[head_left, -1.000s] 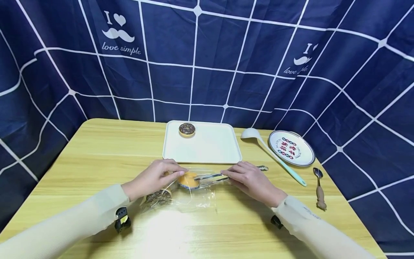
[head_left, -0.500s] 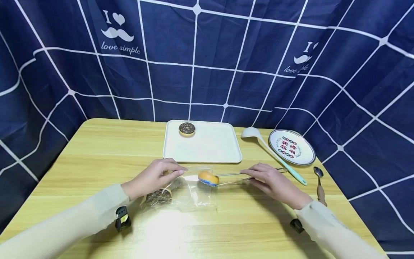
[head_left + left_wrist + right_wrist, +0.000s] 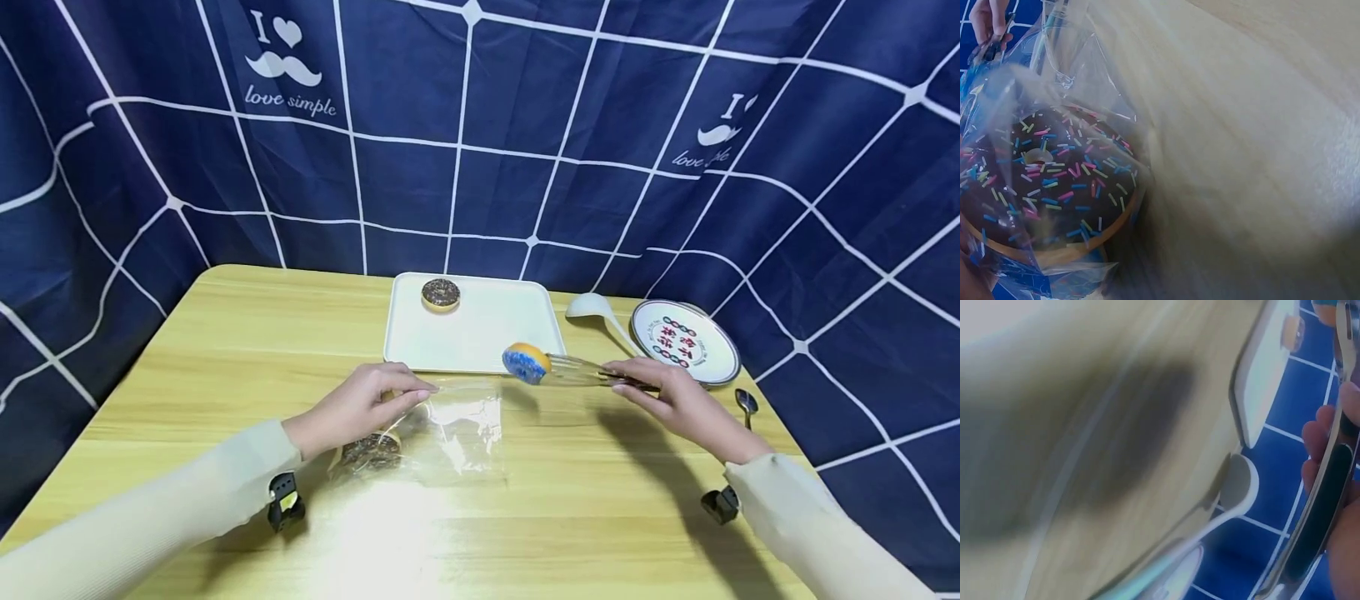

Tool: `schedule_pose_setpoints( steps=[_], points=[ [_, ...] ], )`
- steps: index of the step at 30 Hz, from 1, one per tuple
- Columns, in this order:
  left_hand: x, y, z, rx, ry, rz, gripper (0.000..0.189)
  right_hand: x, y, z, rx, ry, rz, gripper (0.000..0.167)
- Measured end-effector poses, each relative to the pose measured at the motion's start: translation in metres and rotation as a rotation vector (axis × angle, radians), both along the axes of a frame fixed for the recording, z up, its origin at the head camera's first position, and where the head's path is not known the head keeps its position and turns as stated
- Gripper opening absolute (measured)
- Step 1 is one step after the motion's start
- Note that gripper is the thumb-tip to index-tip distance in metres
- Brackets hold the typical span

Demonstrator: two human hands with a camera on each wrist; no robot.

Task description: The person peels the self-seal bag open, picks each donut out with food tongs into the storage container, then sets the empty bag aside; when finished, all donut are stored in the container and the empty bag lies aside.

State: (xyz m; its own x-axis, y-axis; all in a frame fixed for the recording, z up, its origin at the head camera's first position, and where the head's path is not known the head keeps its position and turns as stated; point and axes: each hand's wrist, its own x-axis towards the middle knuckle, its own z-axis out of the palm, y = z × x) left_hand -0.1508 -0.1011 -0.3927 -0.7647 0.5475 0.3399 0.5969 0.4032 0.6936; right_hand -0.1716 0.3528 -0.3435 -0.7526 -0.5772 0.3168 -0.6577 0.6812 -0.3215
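Observation:
My right hand (image 3: pixel 667 392) grips a pair of metal tongs (image 3: pixel 1322 500), with dark inlays on the handles. Between the tong tips a blue-frosted donut (image 3: pixel 527 363) is held up over the table, just off the tray's near right corner. My left hand (image 3: pixel 367 407) pinches the top edge of a clear plastic bag (image 3: pixel 465 433) on the table. Inside the bag lies a chocolate donut (image 3: pixel 1054 181) with coloured sprinkles, below my left fingers. A second chocolate donut (image 3: pixel 440 294) sits at the back left of the white tray (image 3: pixel 487 329).
Right of the tray lies a white ladle (image 3: pixel 588 307) with a mint handle, partly hidden by my right hand. Beside it is a round plate (image 3: pixel 716 354) with red lettering. A small spoon (image 3: pixel 746 402) lies at the right. A blue checked curtain (image 3: pixel 405 192) surrounds the wooden table.
My right hand has drawn the blue-frosted donut out of the bag with the tongs, moving right and up. Its blue side now faces the head camera. My left hand stays at the bag.

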Motion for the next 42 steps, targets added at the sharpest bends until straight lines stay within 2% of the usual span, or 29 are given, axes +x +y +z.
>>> schedule_pose_setpoints(
  steps=[6,13,18,22,26,31,38,42],
  points=[
    [-0.001,0.0,0.001,0.0,0.002,-0.001,0.023,-0.025,-0.005,-0.008,-0.07,-0.184,-0.135,0.031],
    [0.001,-0.001,0.0,-0.006,-0.005,0.001,0.023,-0.06,-0.021,-0.014,-0.141,-0.483,-0.214,0.035],
    [0.002,-0.001,0.002,-0.01,-0.011,-0.013,0.024,-0.073,-0.036,-0.012,-0.215,-0.618,-0.264,0.036],
    [0.001,-0.001,0.003,-0.006,-0.005,-0.01,0.024,-0.084,-0.05,-0.015,-0.321,-0.709,-0.299,0.035],
    [0.001,-0.001,0.003,-0.02,-0.004,0.001,0.024,-0.094,-0.065,-0.018,-0.376,-0.753,-0.316,0.035],
    [0.002,-0.002,0.002,-0.022,-0.008,0.005,0.024,-0.101,-0.08,-0.021,-0.355,-0.784,-0.367,0.034],
    [0.003,-0.002,0.003,-0.015,-0.01,0.003,0.023,-0.102,-0.085,-0.022,-0.333,-0.8,-0.422,0.034],
    [0.003,-0.002,0.002,-0.017,-0.012,0.001,0.024,-0.102,-0.084,-0.02,-0.312,-0.795,-0.411,0.035]
  ],
)
